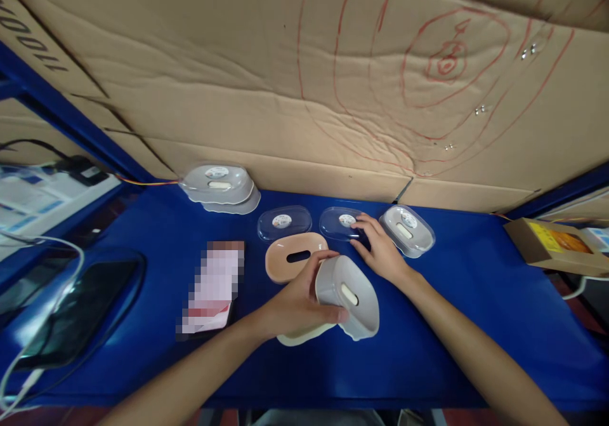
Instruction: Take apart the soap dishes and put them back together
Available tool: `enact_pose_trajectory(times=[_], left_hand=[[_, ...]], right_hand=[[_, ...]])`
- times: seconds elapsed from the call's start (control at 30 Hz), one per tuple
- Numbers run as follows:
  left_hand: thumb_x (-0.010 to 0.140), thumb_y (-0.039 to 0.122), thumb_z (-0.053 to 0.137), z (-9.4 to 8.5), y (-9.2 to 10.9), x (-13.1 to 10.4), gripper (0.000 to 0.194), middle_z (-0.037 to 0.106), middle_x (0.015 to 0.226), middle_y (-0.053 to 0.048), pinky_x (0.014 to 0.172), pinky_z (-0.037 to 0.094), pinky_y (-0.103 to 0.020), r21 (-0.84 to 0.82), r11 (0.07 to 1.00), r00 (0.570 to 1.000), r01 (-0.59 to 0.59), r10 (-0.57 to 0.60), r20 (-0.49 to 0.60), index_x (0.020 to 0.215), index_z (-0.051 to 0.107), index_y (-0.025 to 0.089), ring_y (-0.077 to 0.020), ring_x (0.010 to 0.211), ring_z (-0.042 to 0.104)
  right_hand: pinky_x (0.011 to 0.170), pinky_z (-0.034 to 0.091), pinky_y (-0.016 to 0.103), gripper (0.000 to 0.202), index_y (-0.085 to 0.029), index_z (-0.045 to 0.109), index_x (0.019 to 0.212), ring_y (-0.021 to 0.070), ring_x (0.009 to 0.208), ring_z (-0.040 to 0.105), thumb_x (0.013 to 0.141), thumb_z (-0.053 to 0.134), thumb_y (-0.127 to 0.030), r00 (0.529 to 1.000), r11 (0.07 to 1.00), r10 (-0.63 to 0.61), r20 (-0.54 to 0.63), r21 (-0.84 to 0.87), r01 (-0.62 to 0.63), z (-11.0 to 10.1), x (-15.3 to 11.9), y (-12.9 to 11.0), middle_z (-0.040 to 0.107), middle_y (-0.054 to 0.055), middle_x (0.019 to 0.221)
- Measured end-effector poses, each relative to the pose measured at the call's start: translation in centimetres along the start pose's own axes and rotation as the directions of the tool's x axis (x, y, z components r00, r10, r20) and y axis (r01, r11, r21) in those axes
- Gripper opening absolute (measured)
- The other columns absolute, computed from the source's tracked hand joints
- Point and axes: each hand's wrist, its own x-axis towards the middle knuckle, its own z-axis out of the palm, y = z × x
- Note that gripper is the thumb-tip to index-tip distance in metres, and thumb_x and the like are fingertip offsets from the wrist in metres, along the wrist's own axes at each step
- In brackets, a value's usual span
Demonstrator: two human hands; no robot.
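Observation:
My left hand (pixel 309 299) is wrapped round a grey oval plastic box (pixel 368 305) and holds it tilted above the table. A slot with a pale oblong piece (pixel 349 294) shows in the box. My right hand (pixel 380 248) has its fingers apart, the fingertips at the right end of a clear oval lid (pixel 333 223) with a round sticker. Whether they press on the lid is hard to tell. A second clear lid (pixel 271 224) lies to its left. Just behind my left hand is a peach oval piece (pixel 276 264) with a dark slot. A cream-coloured piece (pixel 302 337) is partly hidden beneath that hand.
Lidded grey boxes stand at the back left (pixel 238 191) and right of my right hand (pixel 412 232). A phone with a blurred screen (pixel 214 286) lies left on the blue table (pixel 428 362). A dark device (pixel 80 312) with cables is farther left. Cardboard (pixel 238 96) walls the back.

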Motion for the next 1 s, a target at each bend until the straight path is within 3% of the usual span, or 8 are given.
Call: enact_pose_trajectory(times=[0.13,0.27,0.37,0.47,0.6,0.73,0.9,1.0], left_hand=[[0.064,0.037,0.099,0.0,0.3,-0.1,0.093,0.054,0.13,-0.006,0.101,0.05,-0.049,-0.013,1.0,0.999,-0.022,0.022,-0.034,0.136,0.041,0.031,-0.0267,0.116,0.061],[0.066,0.04,0.098,-0.1,0.6,-0.2,0.091,0.053,0.139,-0.007,0.11,0.046,-0.052,0.009,0.995,0.986,-0.102,0.103,-0.13,0.137,0.041,0.032,-0.0305,0.129,0.057],[0.07,0.043,0.096,-0.1,0.5,-0.2,0.089,0.052,0.146,-0.009,0.113,0.045,-0.053,0.047,0.988,0.974,-0.15,0.156,-0.164,0.14,0.042,0.032,-0.0319,0.134,0.055],[0.069,0.045,0.096,-0.2,0.3,-0.1,0.097,0.053,0.148,-0.011,0.111,0.047,-0.053,0.037,0.989,0.981,-0.146,0.15,-0.126,0.146,0.039,0.032,-0.0336,0.133,0.058],[0.066,0.048,0.098,-0.3,0.3,-0.1,0.107,0.052,0.153,-0.014,0.109,0.05,-0.053,0.067,0.989,0.985,-0.134,0.14,-0.096,0.152,0.037,0.03,-0.0378,0.137,0.056],[0.07,0.045,0.096,-0.2,0.6,-0.2,0.107,0.046,0.16,-0.016,0.115,0.047,-0.054,0.196,0.968,0.983,-0.155,0.172,-0.071,0.156,0.034,0.029,-0.0392,0.144,0.05],[0.067,0.046,0.098,0.0,-0.5,-0.4,0.118,0.043,0.163,-0.017,0.119,0.042,-0.056,0.413,0.898,0.981,-0.151,0.187,-0.05,0.16,0.026,0.029,-0.0397,0.147,0.047],[0.067,0.053,0.096,-0.2,-1.4,-0.7,0.12,0.045,0.16,-0.018,0.117,0.043,-0.056,0.575,0.797,0.972,-0.184,0.233,-0.011,0.159,0.023,0.03,-0.0387,0.144,0.05]], right_hand=[[0.124,0.042,0.057,0.03,-0.027,0.064,0.132,0.0304,0.146,0.052,0.107,0.051,-0.039,1.0,1.0,-0.001,0.008,-0.003,0.001,-0.4,0.1,-1.0,0.061,0.012,0.146],[0.121,0.046,0.051,0.041,-0.033,0.051,0.15,0.0266,0.143,0.055,0.112,0.041,-0.042,0.997,0.992,-0.016,0.075,0.13,0.007,-2.2,-2.4,-4.4,0.06,0.008,0.151],[0.124,0.042,0.053,0.074,-0.031,0.033,0.164,0.0339,0.155,0.041,0.101,0.061,-0.058,0.951,0.978,-0.093,0.295,0.207,0.032,-2.8,-5.0,-6.4,0.037,0.011,0.17],[0.125,0.039,0.055,0.095,-0.031,0.032,0.164,0.0383,0.159,0.031,0.087,0.08,-0.058,0.948,0.986,-0.056,0.312,0.168,0.003,-2.1,-6.7,-6.8,0.023,0.014,0.175],[0.125,0.037,0.055,0.083,-0.032,0.038,0.159,0.0366,0.158,0.034,0.09,0.077,-0.056,0.961,0.94,-0.026,0.277,0.335,-0.071,-1.6,-7.0,-5.8,0.032,0.014,0.171],[0.12,0.044,0.052,0.075,-0.033,0.037,0.158,0.0346,0.148,0.048,0.096,0.067,-0.061,0.962,0.808,0.024,0.273,0.561,-0.179,-3.6,-6.2,-4.7,0.043,0.013,0.164],[0.12,0.043,0.048,0.066,-0.036,0.044,0.148,0.0336,0.148,0.048,0.093,0.075,-0.052,0.98,0.84,0.068,0.185,0.52,-0.156,-6.6,-5.6,-3.5,0.045,0.009,0.161],[0.118,0.043,0.05,0.056,-0.034,0.049,0.143,0.0343,0.145,0.05,0.095,0.072,-0.051,0.991,0.878,0.082,0.109,0.463,-0.124,-7.5,-5.2,-2.6,0.051,0.01,0.155]])
